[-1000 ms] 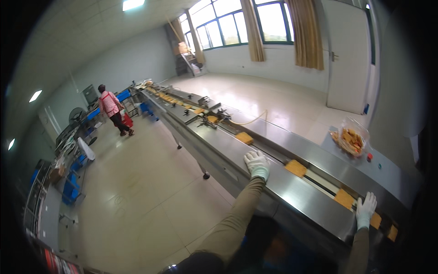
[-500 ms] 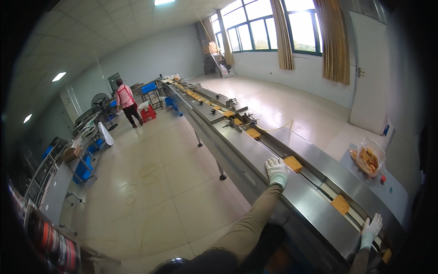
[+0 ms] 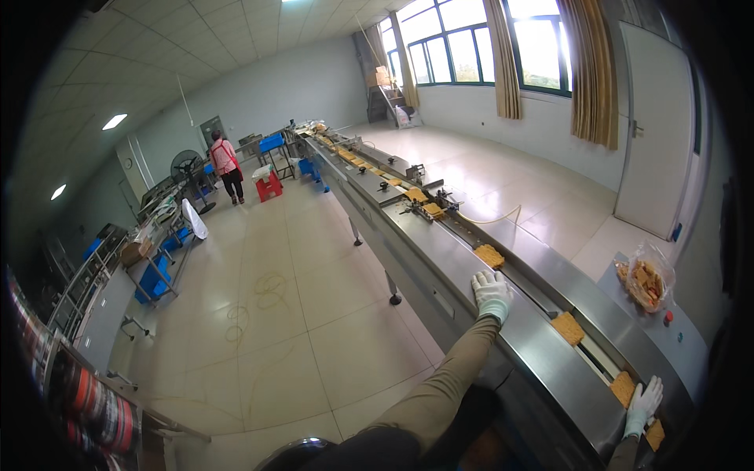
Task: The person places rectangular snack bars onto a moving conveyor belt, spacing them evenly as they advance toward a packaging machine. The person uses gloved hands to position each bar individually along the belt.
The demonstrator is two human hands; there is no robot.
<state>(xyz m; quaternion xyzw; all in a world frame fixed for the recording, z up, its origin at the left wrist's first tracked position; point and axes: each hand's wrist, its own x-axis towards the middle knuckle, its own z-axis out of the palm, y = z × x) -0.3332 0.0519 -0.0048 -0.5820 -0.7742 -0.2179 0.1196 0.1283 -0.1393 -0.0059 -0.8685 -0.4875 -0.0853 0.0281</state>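
My left hand, in a white glove, lies flat with its fingers apart on the steel top of a long conveyor, beside the channel. Nothing is in it. At the near right end, my gloved right hand reaches over the channel with fingers stretched out. A golden-brown square snack piece lies just beyond its fingertips, and another piece shows beside its wrist. Between my hands sits a snack piece in the channel. One more piece lies just beyond my left hand.
A clear bag of snack pieces rests on a side table at right. Guide fittings straddle the channel farther along. A person in pink stands far left near a red stool. Printed film rolls stand at lower left.
The snack pieces sit at different spots along the channel, and one now lies by my right fingertips. My left hand stays on the steel top. The view has shifted slightly; the person is farther off.
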